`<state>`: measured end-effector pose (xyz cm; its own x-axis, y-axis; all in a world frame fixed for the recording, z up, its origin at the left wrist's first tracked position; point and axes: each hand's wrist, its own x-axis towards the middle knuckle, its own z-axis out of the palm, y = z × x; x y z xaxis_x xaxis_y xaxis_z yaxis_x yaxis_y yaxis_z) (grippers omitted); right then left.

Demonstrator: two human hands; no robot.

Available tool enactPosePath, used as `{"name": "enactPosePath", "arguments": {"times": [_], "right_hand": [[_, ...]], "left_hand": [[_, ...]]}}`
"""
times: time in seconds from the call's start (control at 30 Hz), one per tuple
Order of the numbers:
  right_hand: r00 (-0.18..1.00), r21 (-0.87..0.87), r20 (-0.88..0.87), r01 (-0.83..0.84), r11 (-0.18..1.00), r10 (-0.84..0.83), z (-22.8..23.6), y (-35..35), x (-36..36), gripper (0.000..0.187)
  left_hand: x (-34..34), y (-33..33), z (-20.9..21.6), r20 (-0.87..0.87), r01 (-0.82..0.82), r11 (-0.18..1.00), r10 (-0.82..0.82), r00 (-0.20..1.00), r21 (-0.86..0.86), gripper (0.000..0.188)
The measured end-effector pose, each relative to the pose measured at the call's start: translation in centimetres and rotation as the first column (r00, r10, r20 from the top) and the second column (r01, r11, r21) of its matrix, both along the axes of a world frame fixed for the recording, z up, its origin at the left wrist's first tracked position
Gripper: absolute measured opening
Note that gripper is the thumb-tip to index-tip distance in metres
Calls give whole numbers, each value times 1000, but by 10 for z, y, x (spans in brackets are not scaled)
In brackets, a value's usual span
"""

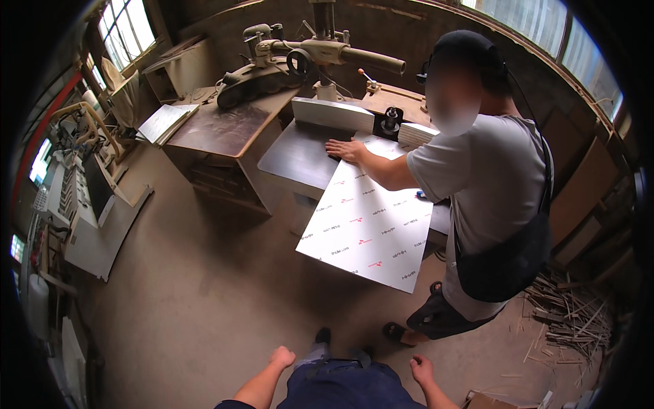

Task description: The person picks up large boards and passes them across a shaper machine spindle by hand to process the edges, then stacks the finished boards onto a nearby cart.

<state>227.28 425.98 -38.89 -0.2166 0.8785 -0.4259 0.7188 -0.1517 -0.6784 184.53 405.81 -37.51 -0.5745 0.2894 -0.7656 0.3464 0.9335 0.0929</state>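
Both my arms hang low at the bottom of the head view, well short of the machine table. My left hand (283,356) is curled into a loose fist with nothing visible in it. My right hand (422,370) hangs empty, its fingers a little bent and the thumb apart. Ahead, a large white panel (368,225) printed with small marks lies on a spindle machine table (300,155), its near end jutting over the edge. A person (487,163) in a grey shirt leans over the panel. That person's hand (345,150) presses near its far left edge.
A black cutter spindle (390,121) stands beside a pale fence (332,114). To the left is a wooden-topped bench (225,129) with a stack of papers (167,123). Scrap wood strips (572,313) lie heaped at right. A long machine (95,198) lines the left wall.
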Motion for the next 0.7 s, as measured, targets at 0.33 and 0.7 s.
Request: {"name": "enactPosePath", "arguments": {"times": [0.33,0.7], "right_hand": [[1000,45,0,-18,999,18,17,-6,-12,33],[996,70,38,83,994,-85,26,-94,-22,33]], "left_hand": [[-9,-13,-1,34,-18,1000,18,999,-7,38],[-48,-44,4,66,100,994,-96,993,-48,38]]}}
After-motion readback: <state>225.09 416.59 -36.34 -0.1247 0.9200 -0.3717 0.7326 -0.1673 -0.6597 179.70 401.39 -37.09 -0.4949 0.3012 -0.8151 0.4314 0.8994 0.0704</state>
